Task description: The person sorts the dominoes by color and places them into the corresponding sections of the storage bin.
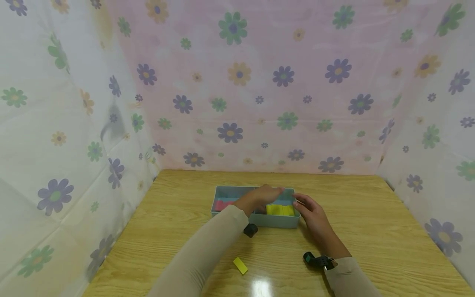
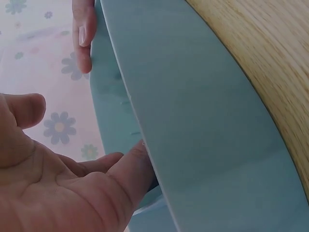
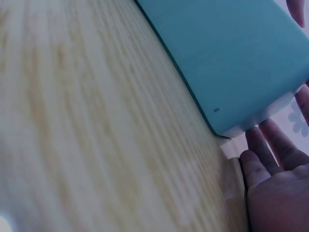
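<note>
A blue-green divided box stands on the table. My left hand reaches over its front wall near the divider, and in the left wrist view the left hand has some fingertips hidden behind that wall. Whether they hold anything does not show. With fairly straight fingers, my right hand touches the box's right end from outside; the right wrist view shows this hand beside the lower corner. Yellow pieces lie in the right compartment and pink pieces in the left.
One yellow rectangular piece lies on the wooden table in front of the box. Flower-printed sheets hang behind the table and at both sides. A black device is strapped to the right wrist.
</note>
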The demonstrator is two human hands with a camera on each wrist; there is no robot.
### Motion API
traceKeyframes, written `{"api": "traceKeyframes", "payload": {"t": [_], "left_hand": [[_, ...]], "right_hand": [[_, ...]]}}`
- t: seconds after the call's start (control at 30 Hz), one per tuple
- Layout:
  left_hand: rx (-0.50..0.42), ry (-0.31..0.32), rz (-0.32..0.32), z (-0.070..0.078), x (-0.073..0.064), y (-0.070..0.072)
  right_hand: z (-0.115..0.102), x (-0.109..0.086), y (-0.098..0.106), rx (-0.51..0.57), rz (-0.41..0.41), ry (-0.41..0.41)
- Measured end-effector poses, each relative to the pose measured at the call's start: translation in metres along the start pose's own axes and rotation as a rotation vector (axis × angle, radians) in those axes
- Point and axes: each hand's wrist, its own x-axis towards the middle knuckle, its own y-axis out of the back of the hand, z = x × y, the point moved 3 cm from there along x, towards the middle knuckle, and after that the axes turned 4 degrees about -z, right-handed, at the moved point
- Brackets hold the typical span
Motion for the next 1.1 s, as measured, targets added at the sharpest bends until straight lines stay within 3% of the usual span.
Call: {"api": "traceKeyframes", "payload": {"t": [0.1,0.4,0.63,1.1], "left_hand": [[0.014,0.0,0.037,0.0006,0.0026,-0.0004],[-0.009,-0.022,0.062,-0.0002,0.0063,-0.0014],[0.021,-0.012,0.055,0.0021,0.0017,-0.0001],[0.086,0.033,0.007,-0.0012,0.006,0.0026]], "right_hand": [[-0.0002,-0.0001,0.0,0.003,-0.001,-0.004],[0.0017,-0.0016,0.0,-0.002,-0.007,-0.001],[0.0008,0.0012,0.0009,-0.016,0.004,0.008],[0.0011,0.0007,0.0014,-0.007,-0.008,0.011]]}}
